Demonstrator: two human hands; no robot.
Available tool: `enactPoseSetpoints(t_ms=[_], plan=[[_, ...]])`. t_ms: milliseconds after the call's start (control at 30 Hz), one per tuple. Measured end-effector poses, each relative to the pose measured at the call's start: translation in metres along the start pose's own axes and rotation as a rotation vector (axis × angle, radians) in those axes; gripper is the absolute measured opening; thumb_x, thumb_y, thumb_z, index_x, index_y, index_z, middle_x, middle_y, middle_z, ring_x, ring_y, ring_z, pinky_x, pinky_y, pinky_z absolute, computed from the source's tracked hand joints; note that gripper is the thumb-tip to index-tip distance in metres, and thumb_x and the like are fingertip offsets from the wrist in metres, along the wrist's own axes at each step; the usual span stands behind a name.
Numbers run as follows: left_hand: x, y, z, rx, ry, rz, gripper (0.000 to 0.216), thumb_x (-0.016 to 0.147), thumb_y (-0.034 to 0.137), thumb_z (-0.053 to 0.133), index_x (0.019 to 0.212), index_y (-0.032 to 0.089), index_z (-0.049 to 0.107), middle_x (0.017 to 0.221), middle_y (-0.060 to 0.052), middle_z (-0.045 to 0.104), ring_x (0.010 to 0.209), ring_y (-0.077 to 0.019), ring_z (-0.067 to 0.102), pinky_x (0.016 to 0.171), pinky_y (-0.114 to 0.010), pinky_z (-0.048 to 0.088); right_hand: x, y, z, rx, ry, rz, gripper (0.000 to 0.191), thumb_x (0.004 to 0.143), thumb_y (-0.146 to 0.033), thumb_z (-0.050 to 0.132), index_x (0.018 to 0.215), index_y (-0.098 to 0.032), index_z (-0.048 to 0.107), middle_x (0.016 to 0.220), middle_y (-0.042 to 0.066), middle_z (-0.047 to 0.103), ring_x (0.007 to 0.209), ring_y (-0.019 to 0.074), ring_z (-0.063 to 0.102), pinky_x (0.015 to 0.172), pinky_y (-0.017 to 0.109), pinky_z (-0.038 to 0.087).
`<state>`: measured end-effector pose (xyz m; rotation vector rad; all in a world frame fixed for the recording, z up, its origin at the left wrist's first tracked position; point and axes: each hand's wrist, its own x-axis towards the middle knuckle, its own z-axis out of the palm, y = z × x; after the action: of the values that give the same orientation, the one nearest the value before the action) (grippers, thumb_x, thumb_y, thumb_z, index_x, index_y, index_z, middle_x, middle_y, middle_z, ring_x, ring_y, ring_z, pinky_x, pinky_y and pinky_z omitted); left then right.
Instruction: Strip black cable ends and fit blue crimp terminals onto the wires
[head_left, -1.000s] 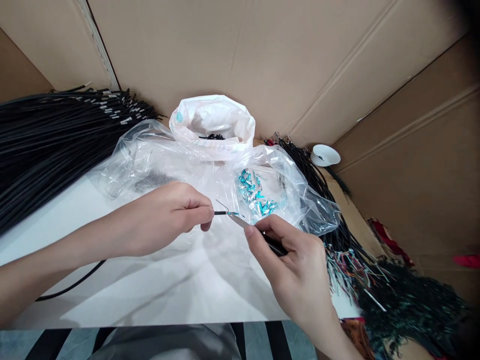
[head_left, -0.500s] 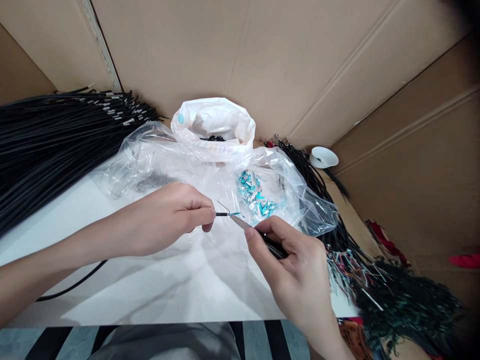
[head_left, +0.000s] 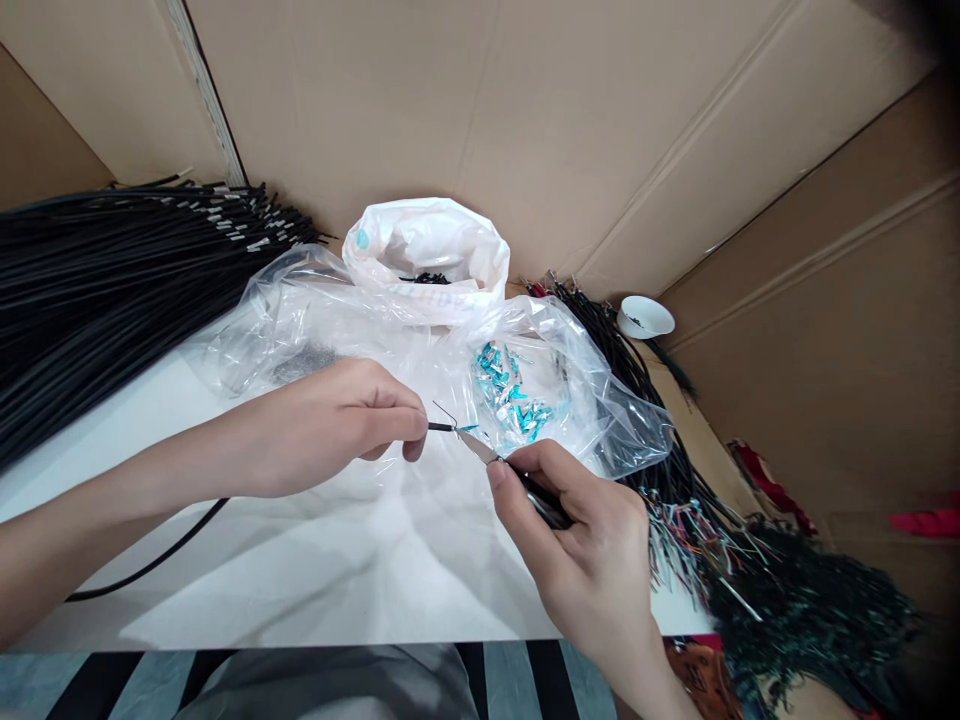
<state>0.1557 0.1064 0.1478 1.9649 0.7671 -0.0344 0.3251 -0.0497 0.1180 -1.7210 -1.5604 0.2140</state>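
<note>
My left hand (head_left: 375, 425) is closed around a black cable (head_left: 441, 427), whose stripped end points right. A thin dark strand sticks up from that end, and a small blue foil piece (head_left: 469, 428) shows at its tip. The cable's other length curves out below my left forearm. In my right hand (head_left: 577, 520) is a knife (head_left: 544, 498) with a dark handle, gripped with the thumb along the base of the blade. The knife's blade tip touches or nearly touches the stripped end. Below both hands lies clear plastic sheeting (head_left: 630, 430).
Scraps of blue foil (head_left: 514, 395) lie on the plastic. Behind stands a white bag (head_left: 427, 245) with small black pieces inside. Many black cables (head_left: 112, 280) are piled at left; more cables (head_left: 600, 330) with frayed coloured wires lie at right, near a white bowl (head_left: 646, 317). Cardboard walls (head_left: 450, 100) surround the table.
My left hand and the cable end have shifted very slightly left. The knife's blade stays at the stripped end, and my right hand has barely moved.
</note>
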Motion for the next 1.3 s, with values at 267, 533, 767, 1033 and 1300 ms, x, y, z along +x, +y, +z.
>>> enactPoseSetpoints(t_ms=[267,533,767,1033,1300], plan=[[0.001,0.002,-0.005,-0.073,-0.037,-0.016,0.033,0.087,0.039,0.052,0.064,0.019,0.065,0.052,0.003,0.034,0.048,-0.0108,0.027,0.044,-0.027,0.019,-0.002,0.004,0.004,-0.022,0.026,-0.062,0.022,0.094,-0.022,0.056,0.073,-0.019,0.055,0.05,-0.008,0.043,0.04,0.0064,0.034,0.04,0.022,0.025],[0.015,-0.008,-0.004,-0.186,-0.076,0.046,0.031,0.085,0.037,0.052,0.064,0.019,0.065,0.049,0.004,0.027,0.047,-0.0107,0.021,0.045,-0.027,0.02,-0.002,0.017,0.007,0.125,0.023,0.065,0.023,0.094,-0.028,0.057,0.072,-0.02,0.056,0.053,-0.006,0.043,0.046,0.0087,0.038,0.044,0.023,0.029],[0.021,-0.008,-0.004,-0.212,-0.11,0.053,0.028,0.085,0.032,0.05,0.064,0.018,0.063,0.048,0.005,0.025,0.046,-0.0106,0.02,0.045,-0.027,0.018,0.008,0.036,0.01,0.492,-0.006,0.298,0.03,0.089,-0.036,0.064,0.065,-0.019,0.057,0.053,-0.007,0.034,0.049,0.0087,0.026,0.046,0.025,0.023],[0.022,-0.013,-0.005,-0.299,-0.205,0.072,0.03,0.088,0.033,0.051,0.066,0.018,0.065,0.046,0.006,0.022,0.046,-0.0111,0.015,0.044,-0.028,0.015,0.022,0.05,0.008,0.974,-0.214,0.593,0.039,0.071,-0.044,0.076,0.057,-0.021,0.048,0.049,-0.013,0.014,0.044,0.0043,0.006,0.038,0.02,0.008],[0.02,-0.011,-0.006,-0.307,-0.236,0.063,0.032,0.09,0.034,0.052,0.065,0.018,0.065,0.047,0.005,0.022,0.047,-0.0113,0.015,0.045,-0.029,0.013,0.022,0.048,0.008,1.136,-0.299,0.693,0.05,0.069,-0.042,0.079,0.057,-0.023,0.034,0.05,-0.014,0.012,0.043,0.0029,0.003,0.035,0.017,0.004]])
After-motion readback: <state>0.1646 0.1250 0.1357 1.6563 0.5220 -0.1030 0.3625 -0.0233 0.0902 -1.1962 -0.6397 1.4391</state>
